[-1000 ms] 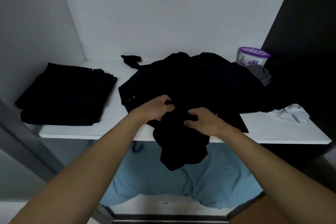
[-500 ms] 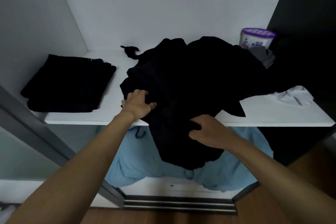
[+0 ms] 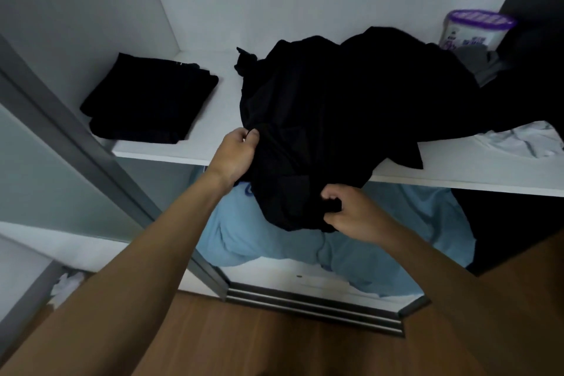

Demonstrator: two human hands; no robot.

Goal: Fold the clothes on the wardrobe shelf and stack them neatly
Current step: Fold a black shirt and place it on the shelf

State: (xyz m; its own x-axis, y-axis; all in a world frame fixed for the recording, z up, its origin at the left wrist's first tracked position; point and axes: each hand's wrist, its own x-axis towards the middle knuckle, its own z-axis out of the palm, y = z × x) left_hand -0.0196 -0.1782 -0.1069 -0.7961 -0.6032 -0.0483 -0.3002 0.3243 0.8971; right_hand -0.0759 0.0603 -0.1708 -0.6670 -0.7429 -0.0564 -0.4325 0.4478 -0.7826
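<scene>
Farther apart than before, the left hand [image 3: 236,152] pinches the left side of the black garment [image 3: 335,107] and the right hand [image 3: 351,214] clutches its end hanging over the front edge of the shelf [image 3: 457,169]. A folded stack [image 3: 149,101] lies near its left end.

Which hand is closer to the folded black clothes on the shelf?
Left. The left hand pinches the unfolded black garment just right of the folded pile; the right hand grips that garment lower, below the shelf edge, farther away.
</scene>
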